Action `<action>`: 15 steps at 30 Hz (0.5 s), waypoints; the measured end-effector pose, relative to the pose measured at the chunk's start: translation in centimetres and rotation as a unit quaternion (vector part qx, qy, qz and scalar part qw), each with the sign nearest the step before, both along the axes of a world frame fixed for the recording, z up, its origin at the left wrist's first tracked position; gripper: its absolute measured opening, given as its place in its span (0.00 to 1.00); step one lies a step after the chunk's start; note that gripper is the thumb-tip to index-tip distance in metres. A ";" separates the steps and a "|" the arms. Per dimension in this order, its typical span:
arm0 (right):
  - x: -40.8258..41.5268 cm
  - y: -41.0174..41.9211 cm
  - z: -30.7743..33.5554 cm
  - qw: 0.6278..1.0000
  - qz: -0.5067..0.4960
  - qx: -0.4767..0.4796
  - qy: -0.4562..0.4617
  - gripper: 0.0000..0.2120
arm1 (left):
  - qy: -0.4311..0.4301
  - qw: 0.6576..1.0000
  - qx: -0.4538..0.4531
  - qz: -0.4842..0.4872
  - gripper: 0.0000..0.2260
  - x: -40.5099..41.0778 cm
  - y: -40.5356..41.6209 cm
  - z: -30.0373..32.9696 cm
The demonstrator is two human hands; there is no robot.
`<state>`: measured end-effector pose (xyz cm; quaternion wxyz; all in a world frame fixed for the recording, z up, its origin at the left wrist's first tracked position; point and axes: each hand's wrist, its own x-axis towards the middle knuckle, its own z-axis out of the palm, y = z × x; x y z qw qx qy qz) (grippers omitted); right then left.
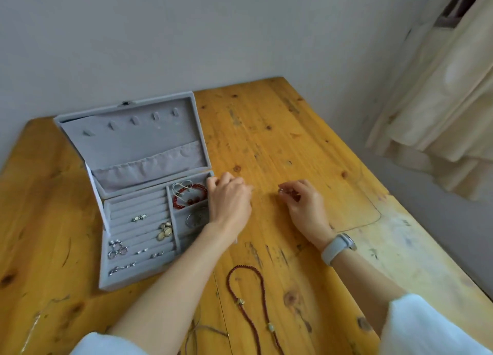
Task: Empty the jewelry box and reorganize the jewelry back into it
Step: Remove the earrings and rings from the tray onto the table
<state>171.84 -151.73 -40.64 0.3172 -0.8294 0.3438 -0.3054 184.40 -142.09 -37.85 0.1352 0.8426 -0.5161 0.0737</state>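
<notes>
The grey velvet jewelry box stands open at the left with its lid up. Its ring rolls hold several silver and gold earrings and rings. A red bead bracelet lies in the far right compartment, and a silver bangle in the one below. My left hand is at the box's right rim with its fingers curled; what they hold is hidden. To the right, above the table, my right hand pinches a small piece with dark red beads. A long dark red bead necklace lies near me.
The wooden table meets a grey wall at the back. A cream curtain hangs to the right of the table. A thin cord lies near the front edge and a fine chain at the front left. My right wrist wears a watch.
</notes>
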 end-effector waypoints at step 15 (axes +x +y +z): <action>3.5 0.5 0.5 0.990 0.104 -0.063 0.070 0.09 | 0.079 0.997 0.025 -0.001 0.12 3.1 0.8 -0.3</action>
